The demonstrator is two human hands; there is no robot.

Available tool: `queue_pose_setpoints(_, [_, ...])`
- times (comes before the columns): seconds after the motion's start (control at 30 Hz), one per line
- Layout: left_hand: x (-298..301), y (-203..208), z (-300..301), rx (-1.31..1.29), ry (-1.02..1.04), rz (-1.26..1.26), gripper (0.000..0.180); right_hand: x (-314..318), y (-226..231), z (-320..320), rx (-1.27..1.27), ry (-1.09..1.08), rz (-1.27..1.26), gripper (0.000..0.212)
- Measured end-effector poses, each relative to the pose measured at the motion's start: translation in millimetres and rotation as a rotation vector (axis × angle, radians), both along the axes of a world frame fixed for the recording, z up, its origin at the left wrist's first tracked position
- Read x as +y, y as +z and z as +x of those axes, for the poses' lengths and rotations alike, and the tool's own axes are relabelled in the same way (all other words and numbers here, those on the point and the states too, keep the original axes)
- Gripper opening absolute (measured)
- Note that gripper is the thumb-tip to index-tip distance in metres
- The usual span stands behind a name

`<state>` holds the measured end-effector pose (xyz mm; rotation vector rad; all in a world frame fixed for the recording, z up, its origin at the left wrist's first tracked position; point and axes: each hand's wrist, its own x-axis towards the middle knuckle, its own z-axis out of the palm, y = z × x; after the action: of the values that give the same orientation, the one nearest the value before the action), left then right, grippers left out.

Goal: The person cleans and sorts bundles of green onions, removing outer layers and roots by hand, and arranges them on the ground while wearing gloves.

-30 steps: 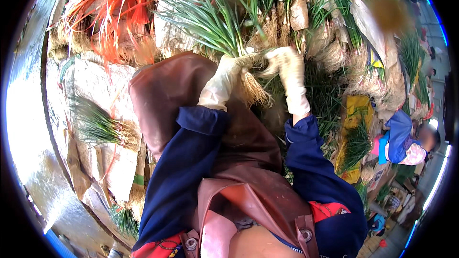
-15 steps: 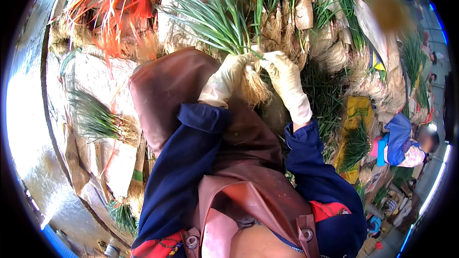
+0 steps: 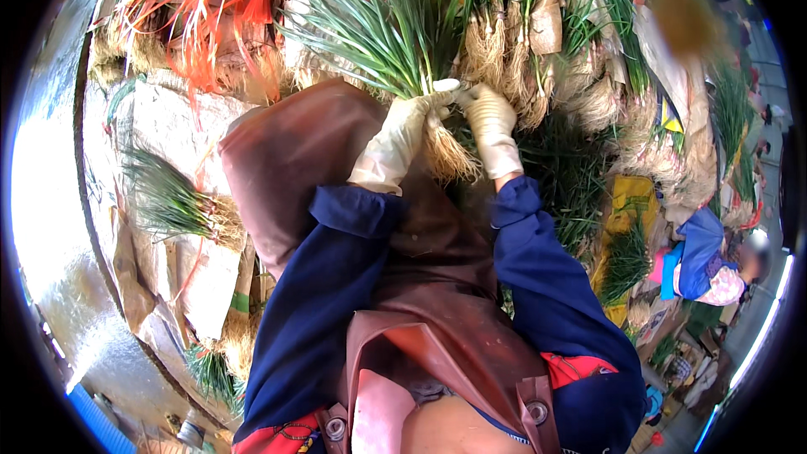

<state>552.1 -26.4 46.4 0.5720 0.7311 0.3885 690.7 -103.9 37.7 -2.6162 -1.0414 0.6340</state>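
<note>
My left hand (image 3: 402, 134), in a pale rubber glove, is closed round the base of a bunch of green onions (image 3: 382, 38). The long leaves fan out up and to the left. Its pale, stringy roots (image 3: 449, 154) hang below the fingers. My right hand (image 3: 491, 124), gloved the same way, is closed just right of the bunch, fingertips bent in near the stems. What those fingers grip, if anything, is too small to make out. The bunch hangs beyond my knees, over the brown apron (image 3: 303, 143).
Orange plastic strips (image 3: 206, 0) lie at the far left. More rooted onions (image 3: 496, 42) stand beyond my hands. A tied bunch (image 3: 181, 202) rests on sacking at the left. Loose green leaves (image 3: 563, 176) lie right of my knees. Another person (image 3: 702, 261) is at the right.
My right hand has turned and drawn in its fingers beside the stems, its forearm shifting slightly left. The left hand keeps its hold on the bunch, nearly still.
</note>
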Motion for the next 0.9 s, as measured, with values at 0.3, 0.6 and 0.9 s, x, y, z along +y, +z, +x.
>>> queue_pose_setpoints(0.3, [3, 28, -37, 0.017, 0.084, -0.108, 0.033, 31, -96, -21, 0.287, 0.007, -0.218, 0.037])
queue_pose_setpoints(0.6, [11, 27, -51, 0.054, 0.118, -0.069, 0.034, -28, -1, 0, 0.978, -0.223, 0.483, 0.020])
queue_pose_setpoints(0.9, [9, 30, -52, 0.054, 0.133, -0.084, 0.029, 6, -24, -46, 0.279, -0.043, -0.002, 0.032])
